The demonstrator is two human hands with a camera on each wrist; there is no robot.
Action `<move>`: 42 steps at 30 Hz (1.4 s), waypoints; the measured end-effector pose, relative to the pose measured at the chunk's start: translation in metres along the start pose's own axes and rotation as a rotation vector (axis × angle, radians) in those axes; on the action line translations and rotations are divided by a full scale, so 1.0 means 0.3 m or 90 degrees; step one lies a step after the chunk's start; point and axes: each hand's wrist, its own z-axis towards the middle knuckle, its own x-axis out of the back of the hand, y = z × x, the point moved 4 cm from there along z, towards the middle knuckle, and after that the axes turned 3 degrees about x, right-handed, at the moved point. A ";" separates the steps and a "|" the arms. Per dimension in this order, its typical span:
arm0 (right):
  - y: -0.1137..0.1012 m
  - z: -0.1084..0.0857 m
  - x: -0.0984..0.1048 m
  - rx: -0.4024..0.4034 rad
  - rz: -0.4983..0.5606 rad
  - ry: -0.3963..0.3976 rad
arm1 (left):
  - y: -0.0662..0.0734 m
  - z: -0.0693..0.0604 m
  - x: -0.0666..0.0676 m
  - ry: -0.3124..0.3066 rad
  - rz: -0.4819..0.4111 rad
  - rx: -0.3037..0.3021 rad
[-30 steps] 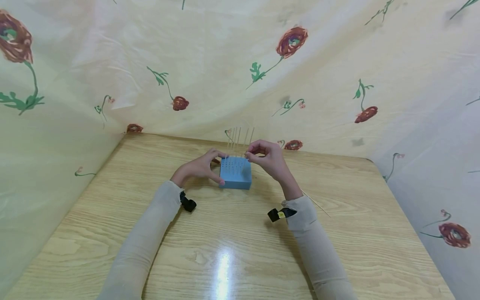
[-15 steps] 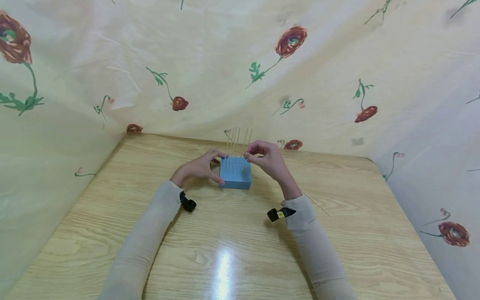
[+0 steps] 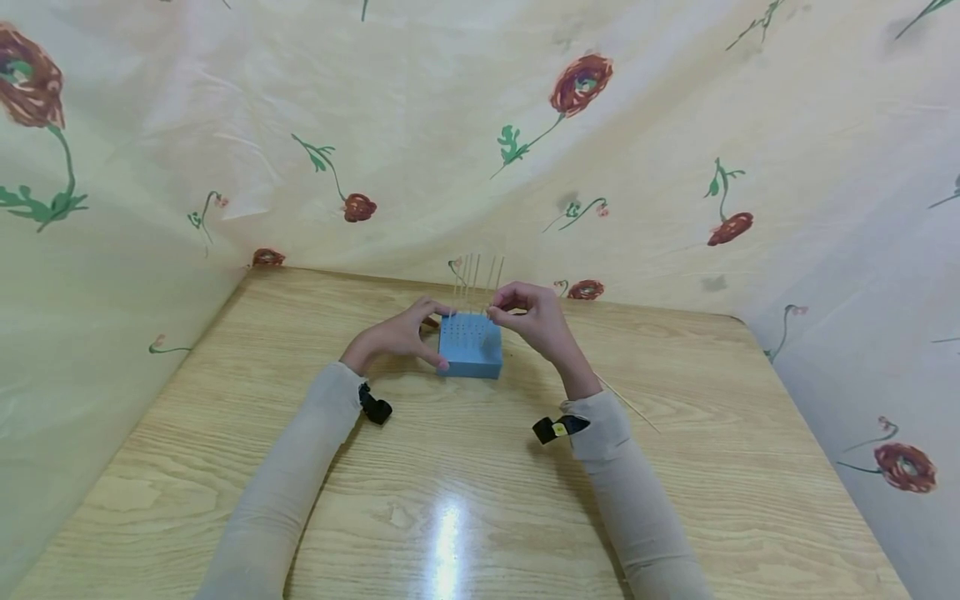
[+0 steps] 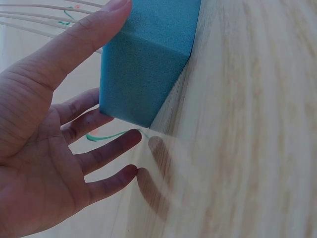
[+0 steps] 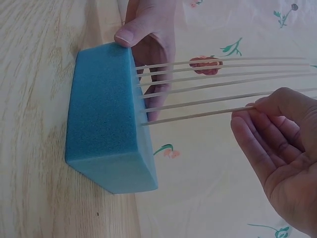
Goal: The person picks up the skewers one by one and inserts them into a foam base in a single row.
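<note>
A blue foam block (image 3: 470, 350) with rows of small holes on top stands on the table. My left hand (image 3: 397, 335) grips its left side, the thumb at the front edge and the fingers at the back. In the left wrist view the two lower fingers stay off the block (image 4: 141, 74). Several thin wooden skewers (image 5: 198, 90) rise from the block in a row. My right hand (image 5: 277, 144) pinches the skewer nearest it (image 5: 193, 117) between thumb and fingertips, well above the foam. That skewer's lower end meets the block's top; how deep it goes is hidden.
One loose skewer (image 3: 633, 407) lies on the wood-grain table (image 3: 390, 500), right of the block, partly hidden behind the right wrist. A floral cloth (image 3: 450, 125) hangs behind the table's back edge and along both sides.
My right hand and the pinched skewer have shifted very slightly to the left. The left hand keeps its grip on the block, which stays practically in place.
</note>
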 end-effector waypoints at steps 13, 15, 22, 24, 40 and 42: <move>-0.009 -0.002 0.006 -0.007 0.006 -0.014 | -0.005 0.002 -0.002 0.000 0.017 0.001; -0.009 -0.004 0.007 -0.005 0.003 -0.016 | -0.005 0.003 -0.004 0.000 0.015 0.001; -0.009 -0.003 0.007 0.006 0.001 -0.022 | -0.003 0.002 -0.007 -0.005 0.000 -0.006; -0.011 -0.002 0.006 0.008 -0.006 -0.027 | -0.003 0.001 -0.006 -0.005 0.000 -0.007; -0.018 -0.044 0.123 -0.018 -0.091 -0.114 | -0.004 -0.004 -0.004 -0.004 0.012 -0.014; -0.013 -0.055 0.152 -0.019 -0.121 -0.125 | -0.001 -0.007 -0.004 -0.007 0.008 -0.014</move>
